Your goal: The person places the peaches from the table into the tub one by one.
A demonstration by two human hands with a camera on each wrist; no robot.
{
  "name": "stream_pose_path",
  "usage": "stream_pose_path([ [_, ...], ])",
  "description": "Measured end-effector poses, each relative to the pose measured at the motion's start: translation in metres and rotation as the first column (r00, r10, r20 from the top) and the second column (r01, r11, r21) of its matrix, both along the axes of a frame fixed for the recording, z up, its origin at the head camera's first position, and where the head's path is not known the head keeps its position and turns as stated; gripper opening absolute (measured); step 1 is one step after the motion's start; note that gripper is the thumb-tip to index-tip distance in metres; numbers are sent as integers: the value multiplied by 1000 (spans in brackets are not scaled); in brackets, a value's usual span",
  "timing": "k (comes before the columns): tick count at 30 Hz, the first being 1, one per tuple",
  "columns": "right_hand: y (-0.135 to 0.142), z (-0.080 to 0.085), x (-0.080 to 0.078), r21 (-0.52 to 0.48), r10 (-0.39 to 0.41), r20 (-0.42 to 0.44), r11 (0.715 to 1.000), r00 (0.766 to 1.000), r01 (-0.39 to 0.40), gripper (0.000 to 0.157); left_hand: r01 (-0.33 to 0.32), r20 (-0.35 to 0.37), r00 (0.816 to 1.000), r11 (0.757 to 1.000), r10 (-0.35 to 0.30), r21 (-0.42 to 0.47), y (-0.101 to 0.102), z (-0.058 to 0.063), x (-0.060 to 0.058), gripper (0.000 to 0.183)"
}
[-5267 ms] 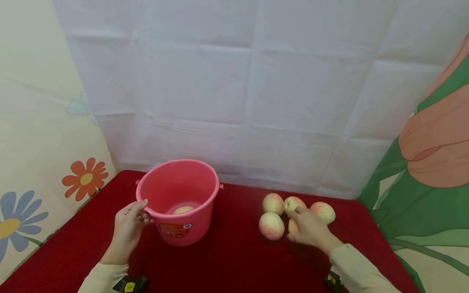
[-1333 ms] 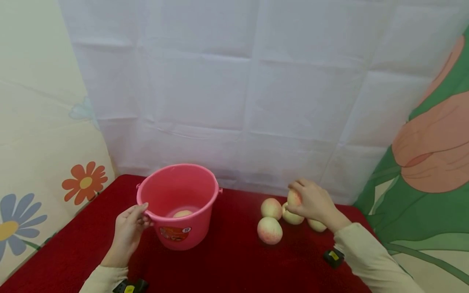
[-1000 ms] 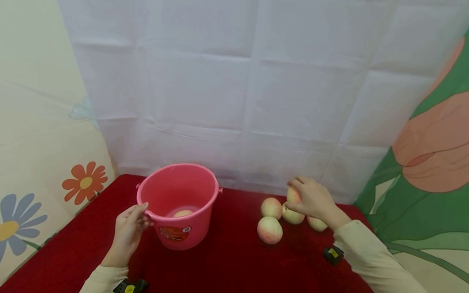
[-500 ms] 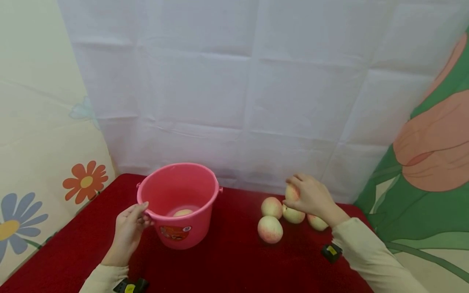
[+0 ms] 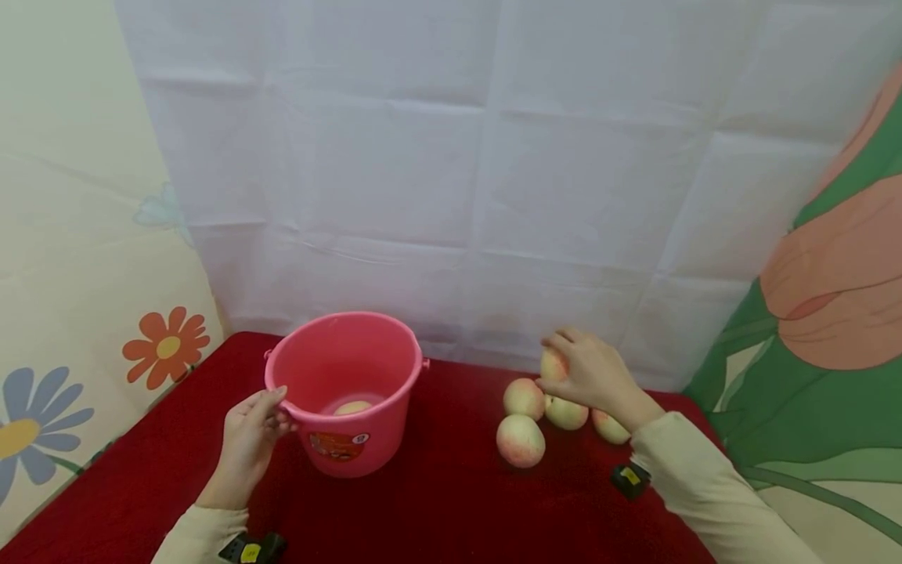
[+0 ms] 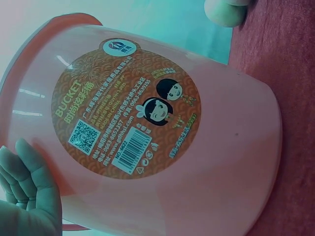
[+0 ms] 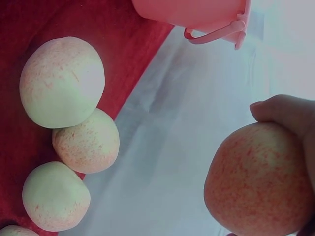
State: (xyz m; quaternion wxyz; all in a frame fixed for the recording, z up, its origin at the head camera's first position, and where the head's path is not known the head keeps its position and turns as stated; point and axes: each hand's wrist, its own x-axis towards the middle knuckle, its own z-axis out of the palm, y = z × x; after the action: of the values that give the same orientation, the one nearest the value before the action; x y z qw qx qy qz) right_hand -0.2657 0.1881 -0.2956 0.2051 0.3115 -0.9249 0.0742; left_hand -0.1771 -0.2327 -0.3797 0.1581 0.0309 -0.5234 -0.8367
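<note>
My left hand (image 5: 250, 439) grips the near-left rim of a pink bucket (image 5: 391, 439), thumb over the top edge. Inside the bucket a single peach (image 5: 352, 407) shows at the bottom. My right hand (image 5: 595, 376) holds another peach (image 5: 553, 363) above the table; in the right wrist view that held peach (image 7: 261, 182) fills the lower right, with the thumb on top. Below it lie several peaches on the cloth: one at the back left (image 5: 524, 399), one in front (image 5: 521, 441), one under the hand (image 5: 567, 413) and one (image 5: 611, 428) partly hidden by the wrist.
A red cloth (image 5: 451, 493) covers the table. A white sheet (image 5: 437, 196) hangs directly behind it, with flower-printed sheets (image 5: 169, 347) at both sides. The bucket's handle (image 7: 214, 35) hangs low on its far side in the right wrist view.
Over five seconds ago my right hand was down among the peaches; now it has one lifted. In the last second it drifted slightly left and up. My left hand stays on the rim.
</note>
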Motion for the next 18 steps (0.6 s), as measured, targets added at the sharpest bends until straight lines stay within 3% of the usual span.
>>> stream_pose_path([
  [18,-15,5,-2,-6,62,-61,998,996,-63,54,-9,14,1000,1000,9,-8,-1,0,1,35],
])
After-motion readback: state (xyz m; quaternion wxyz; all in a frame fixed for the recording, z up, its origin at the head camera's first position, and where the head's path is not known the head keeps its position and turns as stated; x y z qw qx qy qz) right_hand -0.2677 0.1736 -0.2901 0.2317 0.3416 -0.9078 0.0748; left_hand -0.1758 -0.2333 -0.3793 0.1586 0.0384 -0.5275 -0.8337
